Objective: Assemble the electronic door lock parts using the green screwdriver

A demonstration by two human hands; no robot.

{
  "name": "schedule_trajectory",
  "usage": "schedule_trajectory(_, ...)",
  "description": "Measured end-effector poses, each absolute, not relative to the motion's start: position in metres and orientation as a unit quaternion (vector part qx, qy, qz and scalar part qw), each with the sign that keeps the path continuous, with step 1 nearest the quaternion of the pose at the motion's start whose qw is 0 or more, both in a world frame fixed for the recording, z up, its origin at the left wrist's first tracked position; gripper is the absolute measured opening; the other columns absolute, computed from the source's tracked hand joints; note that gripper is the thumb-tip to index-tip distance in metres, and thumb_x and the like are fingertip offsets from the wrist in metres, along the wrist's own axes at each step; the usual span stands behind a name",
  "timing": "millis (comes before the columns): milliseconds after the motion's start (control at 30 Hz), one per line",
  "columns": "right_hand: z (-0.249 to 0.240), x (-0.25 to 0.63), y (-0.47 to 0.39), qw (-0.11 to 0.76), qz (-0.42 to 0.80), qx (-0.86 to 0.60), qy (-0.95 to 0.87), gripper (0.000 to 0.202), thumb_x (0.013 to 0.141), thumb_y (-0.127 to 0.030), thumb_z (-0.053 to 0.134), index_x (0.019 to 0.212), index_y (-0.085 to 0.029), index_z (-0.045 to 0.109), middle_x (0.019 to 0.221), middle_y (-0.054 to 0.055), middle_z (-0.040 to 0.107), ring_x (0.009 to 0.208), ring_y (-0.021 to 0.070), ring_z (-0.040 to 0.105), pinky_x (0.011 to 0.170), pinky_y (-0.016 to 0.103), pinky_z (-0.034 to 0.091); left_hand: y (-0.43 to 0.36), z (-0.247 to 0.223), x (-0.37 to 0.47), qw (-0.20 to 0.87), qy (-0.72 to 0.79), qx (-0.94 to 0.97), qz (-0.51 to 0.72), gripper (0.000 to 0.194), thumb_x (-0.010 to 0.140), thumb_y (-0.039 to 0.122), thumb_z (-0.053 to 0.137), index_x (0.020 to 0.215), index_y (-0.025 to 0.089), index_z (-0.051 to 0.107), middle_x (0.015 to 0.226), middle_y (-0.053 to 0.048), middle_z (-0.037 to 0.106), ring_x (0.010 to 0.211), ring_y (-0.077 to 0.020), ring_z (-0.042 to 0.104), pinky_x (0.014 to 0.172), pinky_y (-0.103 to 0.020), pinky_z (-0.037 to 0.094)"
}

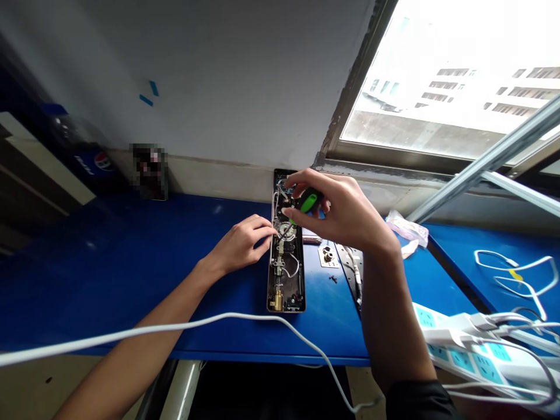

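One white cable (227, 315) arcs over the left forearm (175, 300); a metal plate (329, 257) and tiny dark screws (333, 279) lie right of the opened black housing (289, 291). It sits on the blue table (131, 262), near a grey wall (245, 81) and bright window (420, 70). The right hand (345, 204) wraps round a green-and-black screwdriver (310, 203) angled into it; the left hand (242, 242), half curled, reaches its left edge, grip unclear from here.

A grey-white wall (240, 76) fills the top centre of the frame, dim toward the upper left, with two small blue strips (153, 88) on it. At upper right, bright daylight enters through a metal-framed window (406, 46), a pale building (464, 87) showing outside, and grey metal bars (516, 143) slant across the right side. A glossy blue tabletop (122, 256) spans the middle, its far edge along the wall.
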State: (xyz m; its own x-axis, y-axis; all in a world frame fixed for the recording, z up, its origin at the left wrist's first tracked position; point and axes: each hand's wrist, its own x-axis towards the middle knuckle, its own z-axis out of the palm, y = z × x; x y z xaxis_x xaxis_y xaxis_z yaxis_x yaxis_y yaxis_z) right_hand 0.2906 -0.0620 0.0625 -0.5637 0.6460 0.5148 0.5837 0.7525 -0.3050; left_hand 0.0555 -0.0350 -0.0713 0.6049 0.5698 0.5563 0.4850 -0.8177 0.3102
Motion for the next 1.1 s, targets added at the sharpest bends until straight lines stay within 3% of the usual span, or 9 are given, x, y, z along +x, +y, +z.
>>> schedule_trajectory(100,0.0619,0.2926,-0.0601,0.311,0.056,-0.355,-0.88,0.022,0.095,-0.029,0.067,0.115,-0.019,0.07,0.097,0.005,0.076,0.08,0.0166,0.068,0.071,0.031,0.052,-0.0348,-0.0724,0.0547,0.066,0.296,0.897,0.321,0.021,0.101,0.015,0.056,0.114,0.017,0.073,0.113,-0.01,0.071,0.107,-0.0231,0.065,0.096,-0.04,0.057)
schedule_trajectory(267,0.0627,0.297,-0.0605,0.292,0.089,-0.328,-0.894,0.038,0.088,-0.02,0.068,0.126,-0.02,0.065,0.109,0.006,0.075,0.089,0.0182,0.07,0.074,0.03,0.054,-0.0345,-0.0731,0.0533,0.068,0.299,0.896,0.321,0.022,0.101,0.014,0.056,0.114,0.018,0.073,0.113,-0.01,0.071,0.106,-0.0228,0.067,0.095,-0.039,0.058)
schedule_trajectory(367,0.0625,0.2987,-0.0601,0.293,0.075,-0.349,-0.887,0.027,0.091,-0.031,0.073,0.116,-0.02,0.071,0.099,0.005,0.076,0.08,0.0163,0.069,0.066,0.029,0.052,-0.034,-0.0742,0.0524,0.072,0.298,0.895,0.324,0.022,0.101,0.014,0.056,0.114,0.018,0.073,0.115,-0.01,0.07,0.107,-0.0226,0.067,0.096,-0.038,0.058)
schedule_trajectory(467,0.0621,0.2992,-0.0592,0.297,0.067,-0.35,-0.886,0.018,0.094,-0.027,0.069,0.11,-0.02,0.072,0.095,0.004,0.076,0.078,0.0156,0.069,0.067,0.029,0.052,-0.0338,-0.0746,0.0519,0.075,0.301,0.894,0.324,0.021,0.101,0.014,0.057,0.114,0.018,0.073,0.116,-0.01,0.07,0.107,-0.0227,0.067,0.096,-0.038,0.058)
schedule_trajectory(567,0.062,0.2991,-0.059,0.295,0.086,-0.328,-0.894,0.038,0.089,-0.02,0.067,0.127,-0.021,0.065,0.107,0.006,0.075,0.086,0.0175,0.07,0.072,0.031,0.055,-0.0344,-0.074,0.0524,0.077,0.304,0.893,0.323,0.021,0.1,0.014,0.056,0.113,0.017,0.073,0.115,-0.011,0.07,0.106,-0.0229,0.067,0.095,-0.039,0.058)
schedule_trajectory(633,0.0614,0.2992,-0.0586,0.292,0.091,-0.332,-0.892,0.042,0.089,-0.023,0.07,0.13,-0.021,0.063,0.106,0.006,0.075,0.081,0.0161,0.069,0.069,0.03,0.055,-0.035,-0.0734,0.0532,0.075,0.303,0.893,0.323,0.021,0.1,0.014,0.056,0.113,0.017,0.073,0.115,-0.011,0.07,0.106,-0.0231,0.068,0.095,-0.039,0.058)
schedule_trajectory(767,0.0599,0.3002,-0.0566,0.299,0.063,-0.366,-0.879,0.021,0.095,-0.036,0.071,0.111,-0.022,0.071,0.089,0.002,0.076,0.067,0.013,0.064,0.061,0.029,0.051,-0.0354,-0.0726,0.0544,0.073,0.304,0.894,0.32,0.021,0.1,0.013,0.057,0.113,0.019,0.073,0.115,-0.01,0.07,0.108,-0.0232,0.068,0.096,-0.039,0.058)
schedule_trajectory(967,0.0627,0.2997,-0.0587,0.285,0.097,-0.343,-0.89,0.04,0.089,-0.024,0.071,0.129,-0.022,0.064,0.109,0.006,0.076,0.089,0.0185,0.071,0.075,0.031,0.056,-0.0354,-0.0718,0.0532,0.066,0.308,0.895,0.317,0.022,0.101,0.014,0.056,0.113,0.02,0.072,0.115,-0.01,0.071,0.107,-0.023,0.068,0.095,-0.038,0.059)
schedule_trajectory(1100,0.0638,0.296,-0.0586,0.291,0.078,-0.38,-0.874,0.021,0.094,-0.035,0.072,0.11,-0.022,0.071,0.092,0.002,0.076,0.076,0.0148,0.068,0.067,0.029,0.051,-0.0363,-0.0702,0.0532,0.067,0.309,0.895,0.314,0.022,0.1,0.013,0.056,0.115,0.018,0.072,0.117,-0.011,0.07,0.108,-0.0235,0.068,0.097,-0.04,0.058)
